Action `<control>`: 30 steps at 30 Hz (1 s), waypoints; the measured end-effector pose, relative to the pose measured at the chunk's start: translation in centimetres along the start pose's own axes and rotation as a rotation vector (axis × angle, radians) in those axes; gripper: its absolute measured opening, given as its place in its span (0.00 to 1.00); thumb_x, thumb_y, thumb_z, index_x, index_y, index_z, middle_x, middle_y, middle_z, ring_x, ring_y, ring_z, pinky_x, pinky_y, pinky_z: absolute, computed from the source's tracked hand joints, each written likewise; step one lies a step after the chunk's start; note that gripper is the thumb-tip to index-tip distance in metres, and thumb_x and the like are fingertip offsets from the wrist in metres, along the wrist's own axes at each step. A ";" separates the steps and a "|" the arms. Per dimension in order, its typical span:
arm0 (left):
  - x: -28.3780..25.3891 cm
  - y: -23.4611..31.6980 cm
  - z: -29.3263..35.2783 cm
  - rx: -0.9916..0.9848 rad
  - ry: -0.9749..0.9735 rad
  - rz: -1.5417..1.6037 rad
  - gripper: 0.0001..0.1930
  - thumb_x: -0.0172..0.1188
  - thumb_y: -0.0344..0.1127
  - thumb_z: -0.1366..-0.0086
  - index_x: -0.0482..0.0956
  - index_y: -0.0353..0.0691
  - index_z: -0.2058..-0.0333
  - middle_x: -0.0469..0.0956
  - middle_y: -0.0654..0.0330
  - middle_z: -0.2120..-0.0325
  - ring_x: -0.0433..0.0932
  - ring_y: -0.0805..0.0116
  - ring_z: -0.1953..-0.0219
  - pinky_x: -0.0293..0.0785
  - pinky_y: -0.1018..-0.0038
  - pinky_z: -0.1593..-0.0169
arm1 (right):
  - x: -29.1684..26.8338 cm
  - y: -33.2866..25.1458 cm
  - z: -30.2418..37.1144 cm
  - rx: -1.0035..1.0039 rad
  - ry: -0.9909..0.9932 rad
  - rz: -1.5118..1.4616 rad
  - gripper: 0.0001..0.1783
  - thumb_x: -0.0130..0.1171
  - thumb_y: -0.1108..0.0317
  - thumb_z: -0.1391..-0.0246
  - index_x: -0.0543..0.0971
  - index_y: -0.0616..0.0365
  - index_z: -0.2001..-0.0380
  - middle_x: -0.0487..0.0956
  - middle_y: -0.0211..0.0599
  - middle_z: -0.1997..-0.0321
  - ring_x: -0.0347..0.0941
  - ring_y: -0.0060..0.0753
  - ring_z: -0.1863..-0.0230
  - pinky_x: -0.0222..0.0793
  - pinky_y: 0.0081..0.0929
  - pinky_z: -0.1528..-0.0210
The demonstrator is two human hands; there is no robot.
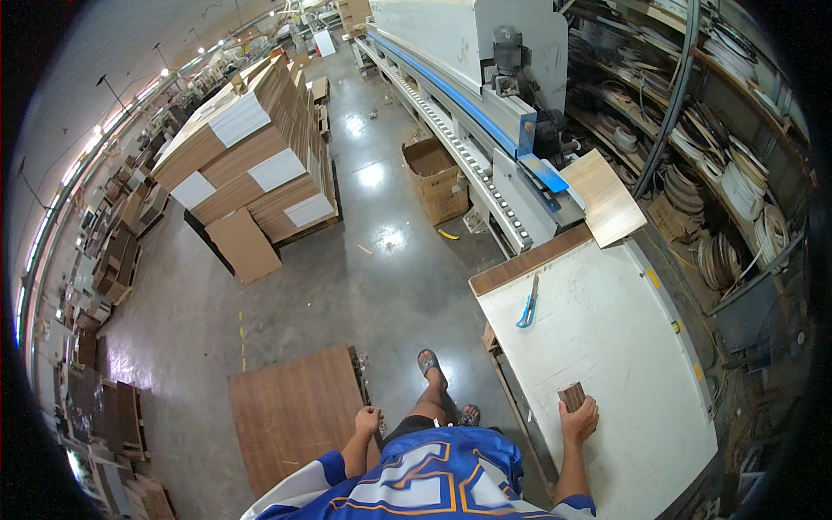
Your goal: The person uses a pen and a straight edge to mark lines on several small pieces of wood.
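Observation:
My right hand (579, 420) is closed around a small dark brown wood-grain block (572, 396) over the white-topped table (624, 347). The block's striped end points away from me, past my fingertips. Farther up on the same tabletop lies a blue utility knife (528, 302), apart from my hand. My left hand (368, 421) hangs low at my side with its fingers curled in. What those fingers may hold is hidden. Nearest to it is the brown wood-grain panel (295, 407) low on my left.
A long machine with a blue rail (451, 91) runs beyond the table; a light wood board (604, 199) rests at its near end. Stacked panels (251, 165) stand at the far left, a cardboard box (436, 186) by the machine. Shelves with coiled edging strips (745, 182) line the right.

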State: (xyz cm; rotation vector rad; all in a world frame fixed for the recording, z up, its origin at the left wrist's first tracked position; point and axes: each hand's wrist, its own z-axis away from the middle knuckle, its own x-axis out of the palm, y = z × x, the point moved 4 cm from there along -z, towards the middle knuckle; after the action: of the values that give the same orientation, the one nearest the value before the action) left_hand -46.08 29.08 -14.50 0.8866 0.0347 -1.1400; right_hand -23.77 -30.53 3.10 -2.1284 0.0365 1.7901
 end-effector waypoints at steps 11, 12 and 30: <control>-0.1 1.5 -0.4 0.062 -0.007 0.067 0.12 0.62 0.37 0.30 0.83 0.32 0.59 0.87 0.53 0.68 0.87 0.66 0.67 0.84 0.70 0.63 | 0.7 0.6 -0.2 0.034 -0.028 0.014 0.35 0.80 0.48 0.63 0.75 0.58 0.59 0.77 0.43 0.57 0.74 0.51 0.50 0.70 0.48 0.48; 0.0 1.4 -0.5 0.026 -0.014 0.064 0.12 0.62 0.37 0.29 0.83 0.31 0.59 0.87 0.53 0.68 0.87 0.65 0.67 0.84 0.70 0.63 | 0.7 0.6 -0.3 0.035 -0.036 0.014 0.35 0.80 0.48 0.63 0.75 0.58 0.59 0.78 0.43 0.57 0.74 0.51 0.50 0.70 0.48 0.48; -1.1 1.6 2.5 -0.030 0.037 -0.051 0.12 0.62 0.36 0.30 0.83 0.32 0.58 0.86 0.53 0.67 0.87 0.65 0.68 0.84 0.70 0.65 | 1.1 0.7 -0.3 0.025 -0.031 0.027 0.36 0.79 0.46 0.62 0.74 0.56 0.57 0.78 0.43 0.55 0.74 0.50 0.48 0.70 0.48 0.46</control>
State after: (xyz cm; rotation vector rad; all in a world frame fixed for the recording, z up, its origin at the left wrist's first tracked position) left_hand -46.26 28.57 -11.38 0.8844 0.1048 -1.1678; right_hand -23.47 -31.03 1.94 -2.0926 0.0797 1.8278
